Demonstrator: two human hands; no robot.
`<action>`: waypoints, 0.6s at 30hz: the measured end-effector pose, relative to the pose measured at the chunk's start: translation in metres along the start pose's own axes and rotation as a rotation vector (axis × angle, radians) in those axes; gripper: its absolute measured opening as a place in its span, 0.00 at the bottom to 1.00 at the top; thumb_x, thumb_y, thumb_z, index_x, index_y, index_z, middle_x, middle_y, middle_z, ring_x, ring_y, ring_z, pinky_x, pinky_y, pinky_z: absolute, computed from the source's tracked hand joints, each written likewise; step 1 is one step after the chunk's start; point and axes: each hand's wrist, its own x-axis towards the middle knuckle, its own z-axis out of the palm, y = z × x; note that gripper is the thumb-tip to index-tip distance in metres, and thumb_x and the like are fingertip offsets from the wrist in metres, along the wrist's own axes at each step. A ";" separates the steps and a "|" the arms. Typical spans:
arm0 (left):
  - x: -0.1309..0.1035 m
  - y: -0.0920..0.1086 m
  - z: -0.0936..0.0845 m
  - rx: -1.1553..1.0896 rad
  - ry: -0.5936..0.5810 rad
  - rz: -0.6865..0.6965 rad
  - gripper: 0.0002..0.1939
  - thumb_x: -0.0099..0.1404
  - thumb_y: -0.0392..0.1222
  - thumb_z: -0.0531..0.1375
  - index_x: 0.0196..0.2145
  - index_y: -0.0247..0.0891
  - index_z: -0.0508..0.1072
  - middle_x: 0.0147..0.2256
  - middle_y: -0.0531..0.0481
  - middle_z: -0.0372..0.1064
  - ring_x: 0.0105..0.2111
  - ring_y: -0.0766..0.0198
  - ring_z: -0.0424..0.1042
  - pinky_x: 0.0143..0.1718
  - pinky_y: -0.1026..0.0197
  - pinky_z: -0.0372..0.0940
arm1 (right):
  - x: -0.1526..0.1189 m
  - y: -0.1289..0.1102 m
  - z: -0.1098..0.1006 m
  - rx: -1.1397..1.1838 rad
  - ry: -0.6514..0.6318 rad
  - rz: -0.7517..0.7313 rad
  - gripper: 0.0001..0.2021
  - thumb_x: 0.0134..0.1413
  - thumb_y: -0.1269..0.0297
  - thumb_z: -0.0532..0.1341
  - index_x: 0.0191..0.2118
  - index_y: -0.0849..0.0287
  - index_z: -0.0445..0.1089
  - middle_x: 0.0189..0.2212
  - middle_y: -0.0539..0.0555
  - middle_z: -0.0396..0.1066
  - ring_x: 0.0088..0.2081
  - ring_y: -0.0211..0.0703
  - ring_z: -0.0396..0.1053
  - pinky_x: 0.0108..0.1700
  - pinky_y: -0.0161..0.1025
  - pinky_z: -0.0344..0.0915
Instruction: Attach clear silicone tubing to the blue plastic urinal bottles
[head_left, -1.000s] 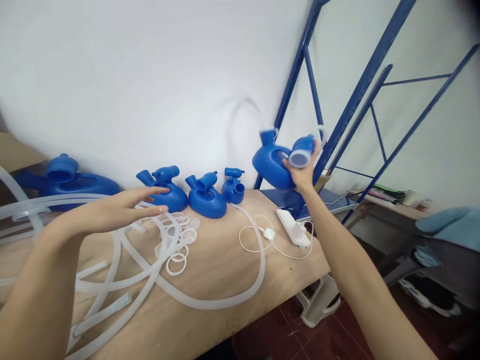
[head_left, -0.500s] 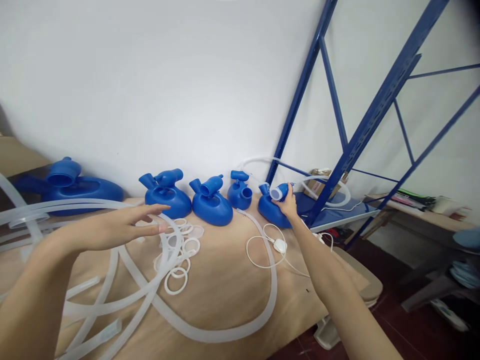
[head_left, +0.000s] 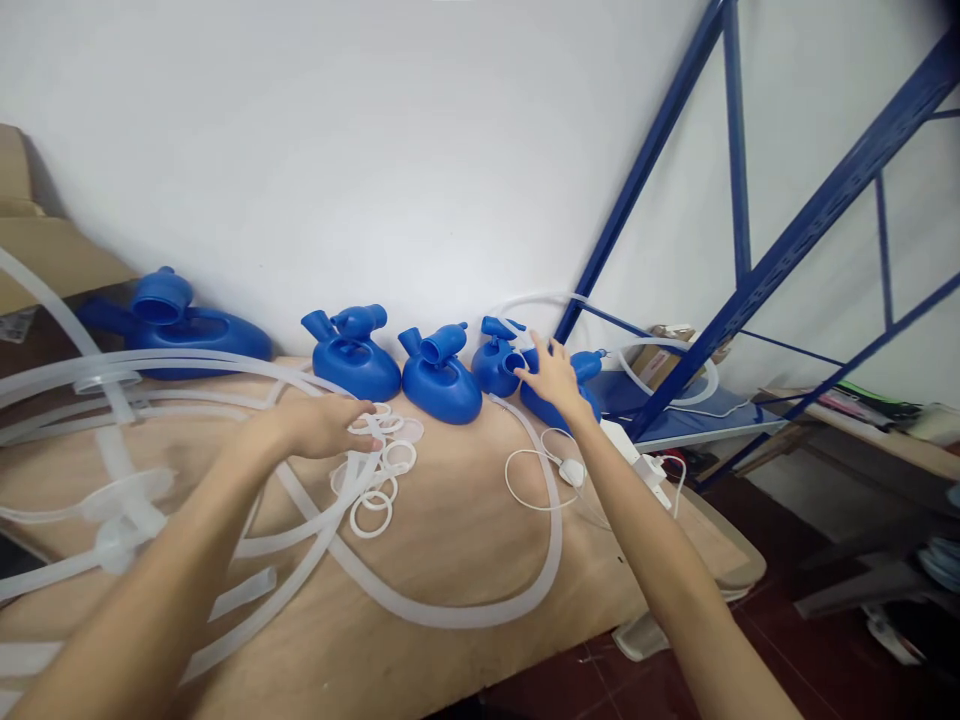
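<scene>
At the right of centre, I have the right hand point(head_left: 553, 378) with fingers spread, directly in front of the rightmost blue urinal bottle point(head_left: 537, 403); I can't tell if they touch. Left of centre, my left hand point(head_left: 326, 425) is right at the white rings point(head_left: 385, 465) and translucent tubing point(head_left: 450, 614); whether it pinches any, I can't tell

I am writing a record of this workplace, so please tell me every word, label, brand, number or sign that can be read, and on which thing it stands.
No text can be read here.
Brown cardboard box at the left edge: a small pale printed patch, too small and blurred to read.
Brown cardboard box on the blue metal shelf: any marks are too small to read.
Blue plastic bottles: no lettering visible.
</scene>
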 end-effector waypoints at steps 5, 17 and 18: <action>0.027 0.035 0.059 0.217 -0.154 0.063 0.30 0.63 0.51 0.65 0.62 0.42 0.73 0.66 0.34 0.66 0.66 0.38 0.64 0.62 0.41 0.63 | 0.006 -0.022 0.027 -0.123 -0.209 -0.007 0.36 0.60 0.67 0.66 0.72 0.54 0.56 0.65 0.70 0.63 0.64 0.70 0.65 0.58 0.61 0.68; 0.040 0.035 0.106 0.364 -0.029 0.118 0.23 0.67 0.27 0.51 0.52 0.36 0.81 0.62 0.27 0.68 0.65 0.36 0.64 0.58 0.35 0.65 | -0.006 -0.046 -0.005 -0.031 0.041 -0.044 0.27 0.69 0.55 0.56 0.68 0.59 0.61 0.59 0.68 0.64 0.59 0.64 0.68 0.58 0.55 0.69; 0.040 0.034 0.105 0.365 -0.029 0.125 0.22 0.67 0.26 0.52 0.50 0.35 0.81 0.60 0.27 0.70 0.64 0.36 0.65 0.59 0.35 0.64 | -0.007 -0.047 -0.011 0.031 0.092 -0.052 0.25 0.68 0.54 0.57 0.66 0.58 0.65 0.59 0.67 0.65 0.60 0.63 0.66 0.60 0.56 0.67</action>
